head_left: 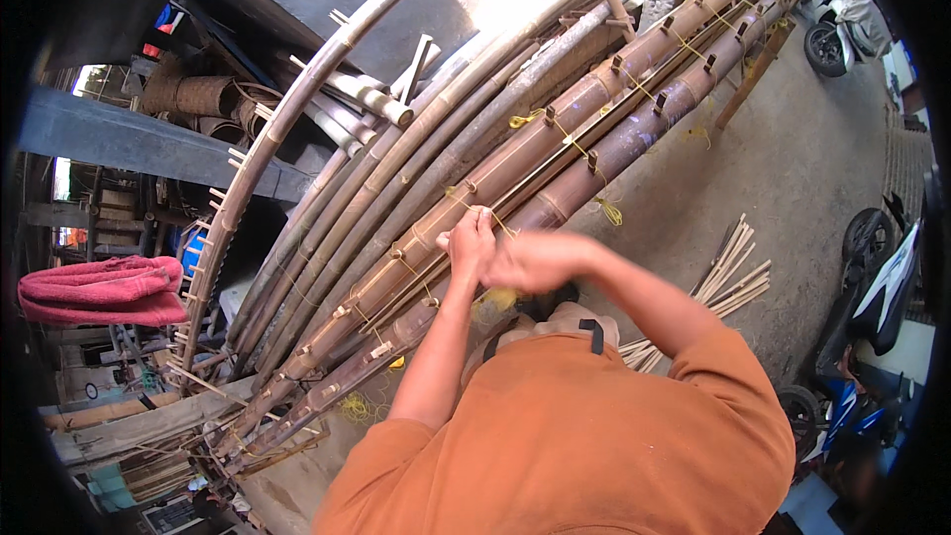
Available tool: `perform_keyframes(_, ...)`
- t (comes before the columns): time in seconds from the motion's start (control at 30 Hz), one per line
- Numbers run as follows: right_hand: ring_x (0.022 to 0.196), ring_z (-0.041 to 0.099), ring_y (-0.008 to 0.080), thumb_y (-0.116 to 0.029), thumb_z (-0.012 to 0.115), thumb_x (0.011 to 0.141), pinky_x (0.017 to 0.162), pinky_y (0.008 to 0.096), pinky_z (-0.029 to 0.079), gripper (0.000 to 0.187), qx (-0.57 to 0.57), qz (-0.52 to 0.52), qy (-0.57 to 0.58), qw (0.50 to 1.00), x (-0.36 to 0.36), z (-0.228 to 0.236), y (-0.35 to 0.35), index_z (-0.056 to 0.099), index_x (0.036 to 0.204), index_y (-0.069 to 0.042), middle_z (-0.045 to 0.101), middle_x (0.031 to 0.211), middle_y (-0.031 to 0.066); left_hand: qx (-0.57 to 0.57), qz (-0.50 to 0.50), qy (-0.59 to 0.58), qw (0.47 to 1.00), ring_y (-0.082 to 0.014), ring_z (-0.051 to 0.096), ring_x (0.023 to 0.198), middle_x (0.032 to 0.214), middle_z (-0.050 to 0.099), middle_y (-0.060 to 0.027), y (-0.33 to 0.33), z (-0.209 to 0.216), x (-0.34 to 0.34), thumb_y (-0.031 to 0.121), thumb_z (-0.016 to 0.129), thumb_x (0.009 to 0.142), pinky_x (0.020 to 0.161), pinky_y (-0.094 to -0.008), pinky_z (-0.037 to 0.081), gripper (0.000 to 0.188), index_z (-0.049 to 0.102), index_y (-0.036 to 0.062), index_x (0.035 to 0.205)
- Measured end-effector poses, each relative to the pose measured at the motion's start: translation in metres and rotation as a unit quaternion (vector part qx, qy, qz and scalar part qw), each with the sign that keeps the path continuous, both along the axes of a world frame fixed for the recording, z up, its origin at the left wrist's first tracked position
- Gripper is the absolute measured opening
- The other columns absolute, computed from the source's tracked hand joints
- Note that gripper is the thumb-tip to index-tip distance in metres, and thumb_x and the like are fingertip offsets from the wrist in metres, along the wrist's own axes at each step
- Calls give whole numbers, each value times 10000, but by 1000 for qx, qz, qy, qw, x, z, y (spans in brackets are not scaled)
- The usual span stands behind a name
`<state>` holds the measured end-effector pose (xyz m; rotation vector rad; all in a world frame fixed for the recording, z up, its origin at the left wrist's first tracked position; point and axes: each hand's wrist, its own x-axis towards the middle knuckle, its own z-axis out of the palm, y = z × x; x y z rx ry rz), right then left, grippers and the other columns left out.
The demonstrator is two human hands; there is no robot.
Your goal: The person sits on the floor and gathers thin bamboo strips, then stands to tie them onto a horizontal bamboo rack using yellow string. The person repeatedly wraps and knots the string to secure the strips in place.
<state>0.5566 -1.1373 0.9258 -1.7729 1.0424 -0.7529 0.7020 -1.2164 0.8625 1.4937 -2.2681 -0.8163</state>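
Two long brown bamboo poles [565, 117] lie side by side, rising from lower left to upper right, with short pegs standing out of them. Thin yellow cord [501, 225] runs across the gap between the poles and passes at the fingertips of my left hand [470, 246]. These fingers are pinched together on the cord, over the poles. Close beside it on the right, my right hand [538, 262] is smeared by motion, so its fingers cannot be made out. Loose yellow cord [611, 211] hangs from the near pole.
More bamboo poles [396, 154] and a curved, pegged bamboo length [297, 99] lie beyond. A red towel [104, 290] hangs at left. Thin bamboo sticks [728, 277] lie on the concrete floor [792, 159] to the right. Motorbikes [877, 287] stand along the right side.
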Motion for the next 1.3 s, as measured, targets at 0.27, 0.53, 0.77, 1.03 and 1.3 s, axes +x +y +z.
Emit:
perform_keyframes(0.27,600,557,438,-281,517,922,588,514,452,409,-1,-169,66,983,20,-66,59,594,633,-2,566,631,230,109,6,337,935,-67,501,583,644,548,18,-80,51,-53,173,502,1014,593,-241,428,247,675,6,964)
perform_keyframes(0.53,783,590,378,-214,608,823,727,460,482,184,-102,-254,174,946,68,-60,69,617,822,-30,634,838,184,-28,-87,-57,994,-445,631,998,1009,671,-256,-167,-35,-31,369,564,931,852,-508,486,421,651,-16,1079)
perform_keyframes(0.77,955,634,187,-270,586,951,833,343,510,238,286,-227,-434,823,199,-92,77,624,1076,-72,664,1002,71,-49,-51,-79,994,-432,631,998,1035,665,-267,-87,37,140,296,464,967,879,-492,486,370,661,-3,1061)
perform_keyframes(1.03,592,392,96,-178,470,966,554,273,345,275,74,-474,-520,706,266,6,-46,437,695,-135,402,650,-34,-45,-107,-113,987,-363,634,1016,1106,665,-188,-18,-62,212,242,659,884,800,-439,486,289,599,68,1106)
perform_keyframes(1.3,784,623,195,-435,447,998,735,342,474,471,7,-280,101,955,184,-41,-134,686,843,-59,670,784,100,43,-75,28,996,-441,623,995,1008,679,-215,-15,0,189,361,481,983,844,-523,477,325,678,131,1104)
